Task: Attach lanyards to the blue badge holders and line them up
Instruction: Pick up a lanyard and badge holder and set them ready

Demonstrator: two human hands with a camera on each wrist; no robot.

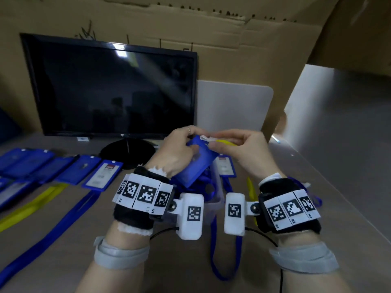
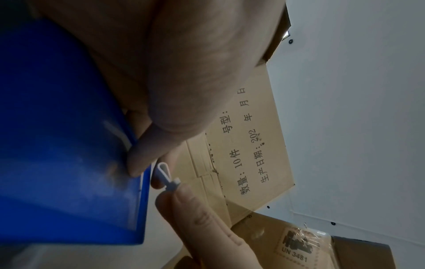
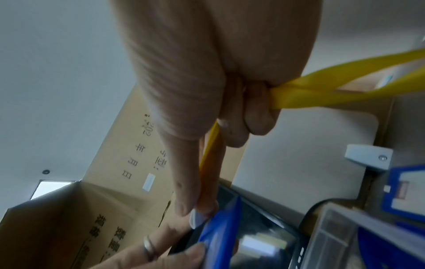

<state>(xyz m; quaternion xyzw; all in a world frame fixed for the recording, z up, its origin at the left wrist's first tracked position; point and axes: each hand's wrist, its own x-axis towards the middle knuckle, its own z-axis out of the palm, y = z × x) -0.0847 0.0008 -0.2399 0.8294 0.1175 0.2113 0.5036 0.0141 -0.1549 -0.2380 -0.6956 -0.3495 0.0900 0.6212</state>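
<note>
I'm gripping the blue badge holder (image 1: 195, 159) in my left hand (image 1: 179, 151) while my right hand (image 1: 239, 151) is pinching the yellow lanyard's white clip (image 2: 166, 177) just beside its top edge, seemingly not yet threaded.

A monitor (image 1: 110, 85) stands at the back of the desk (image 1: 330, 187). A row of badge holders (image 1: 63, 168) lies to the left in front of it, lanyards (image 1: 48, 225) trailing toward the near edge. A bin (image 1: 215, 199) sits mid-desk, below both hands; another badge holder (image 1: 226, 166) lies just behind it.

left hand (image 1: 179, 151) grips blue holder (image 1: 195, 163); right hand (image 1: 239, 153) pinches yellow lanyard (image 1: 227, 142).
</note>
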